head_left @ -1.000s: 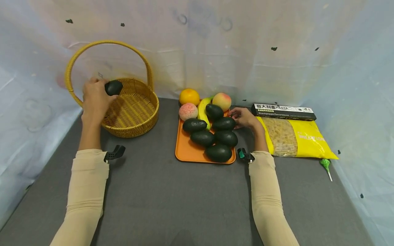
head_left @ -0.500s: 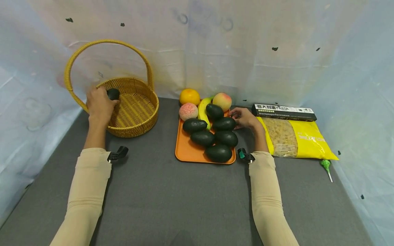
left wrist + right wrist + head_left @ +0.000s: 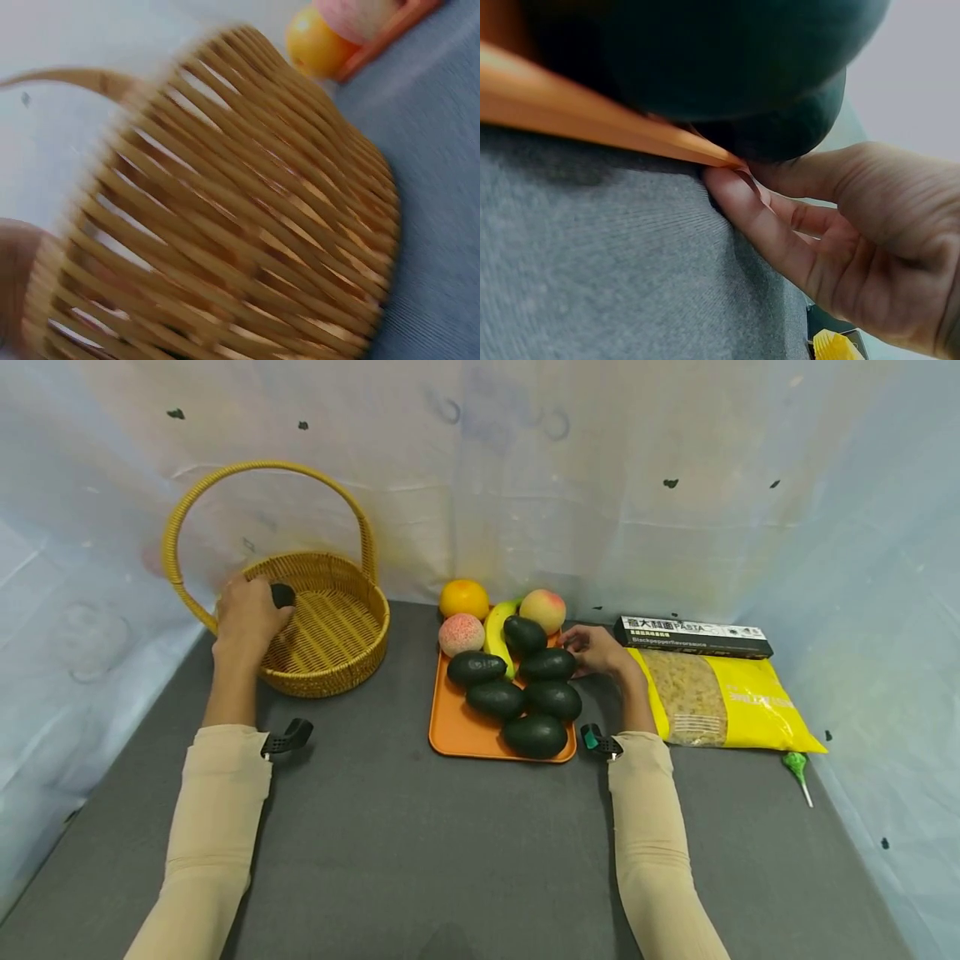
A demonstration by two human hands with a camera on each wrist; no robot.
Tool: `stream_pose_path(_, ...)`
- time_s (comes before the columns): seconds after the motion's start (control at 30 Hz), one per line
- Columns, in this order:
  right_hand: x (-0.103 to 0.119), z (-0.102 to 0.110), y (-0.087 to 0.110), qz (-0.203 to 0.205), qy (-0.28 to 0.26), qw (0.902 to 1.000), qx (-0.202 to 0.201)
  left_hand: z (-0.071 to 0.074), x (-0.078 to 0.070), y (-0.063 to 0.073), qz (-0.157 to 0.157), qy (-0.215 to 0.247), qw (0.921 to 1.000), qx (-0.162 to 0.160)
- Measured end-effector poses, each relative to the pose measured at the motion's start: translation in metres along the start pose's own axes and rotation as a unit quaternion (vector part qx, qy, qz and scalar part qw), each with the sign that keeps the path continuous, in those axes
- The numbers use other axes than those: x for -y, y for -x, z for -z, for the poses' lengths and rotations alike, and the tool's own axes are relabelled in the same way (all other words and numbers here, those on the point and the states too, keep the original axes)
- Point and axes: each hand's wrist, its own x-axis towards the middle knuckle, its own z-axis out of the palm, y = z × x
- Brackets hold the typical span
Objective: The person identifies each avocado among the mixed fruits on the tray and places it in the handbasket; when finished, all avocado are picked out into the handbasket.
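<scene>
My left hand (image 3: 246, 614) reaches over the near-left rim of a round wicker basket (image 3: 326, 681) with a tall arched handle. It grips a dark green avocado (image 3: 282, 595), partly hidden by the fingers, low inside the basket. In the left wrist view, woven basket wall (image 3: 247, 202) covers most of the hand. My right hand (image 3: 596, 650) is at the right side of an orange tray (image 3: 459, 727). Seen from the right wrist, thumb and forefinger pinch the tray's edge (image 3: 592, 116) just below an avocado (image 3: 802, 124). Several more avocados (image 3: 533, 736) lie on the tray.
An orange (image 3: 464, 599), two peaches (image 3: 461, 634) and a banana (image 3: 497, 635) fill the tray's back part. Right of it lie a black pasta box (image 3: 693, 637), a yellow pasta bag (image 3: 757, 702) and a green lollipop (image 3: 795, 765). A pale curtain (image 3: 517, 485) hangs behind.
My left hand has lowered the avocado from above the basket's left side down inside it, shifting slightly right. The right hand stays at the tray's edge.
</scene>
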Motion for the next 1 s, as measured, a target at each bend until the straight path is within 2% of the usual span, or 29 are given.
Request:
stream_pose_path(0.1, 0.001, 0.000, 0.001, 0.002, 0.001, 1.0000, 0.001, 0.021, -0.017, 0.010, -0.084, -0.006, 0.9940, 0.070)
stream_pose_path(0.13, 0.001, 0.000, 0.002, 0.002, 0.001, 1.0000, 0.002, 0.028, -0.025, 0.015, -0.114, -0.009, 0.9884, 0.099)
stream_pose_path(0.2, 0.003, 0.001, 0.002, 0.005, 0.001, 1.0000, 0.001, 0.041, -0.042, 0.026, -0.168, -0.008, 0.9703, 0.174)
stream_pose_path(0.23, 0.003, 0.001, 0.001, 0.006, 0.001, 1.0000, 0.000, 0.045, -0.051, 0.032, -0.185, -0.009, 0.9596, 0.212)
stream_pose_path(0.3, 0.004, 0.001, 0.001, 0.009, 0.002, 1.0000, 0.000, 0.050, -0.066, 0.042, -0.197, -0.011, 0.9390, 0.282)
stream_pose_path(0.37, 0.004, 0.000, 0.001, 0.008, 0.002, 1.0000, -0.003, 0.049, -0.079, 0.050, -0.198, -0.013, 0.9222, 0.332)
stream_pose_path(0.4, 0.005, 0.000, 0.001, 0.007, 0.002, 1.0000, -0.002, 0.046, -0.084, 0.052, -0.202, -0.021, 0.9169, 0.344)
stream_pose_path(0.5, 0.005, -0.003, 0.002, 0.005, 0.005, 1.0000, 0.001, 0.037, -0.094, 0.057, -0.234, -0.061, 0.9081, 0.342)
stream_pose_path(0.6, 0.003, -0.005, 0.001, 0.008, 0.005, 1.0000, 0.001, 0.030, -0.098, 0.058, -0.260, -0.088, 0.9071, 0.319)
stream_pose_path(0.73, 0.002, -0.004, 0.002, 0.005, 0.003, 1.0000, 0.001, 0.025, -0.103, 0.062, -0.283, -0.091, 0.9042, 0.307)
stream_pose_path(0.9, 0.001, 0.000, 0.004, 0.001, 0.013, 0.9999, 0.004, 0.019, -0.116, 0.064, -0.342, -0.084, 0.8809, 0.316)
stream_pose_path(1.0, 0.001, 0.001, 0.003, 0.003, 0.016, 0.9999, 0.005, 0.014, -0.125, 0.064, -0.353, -0.073, 0.8765, 0.318)
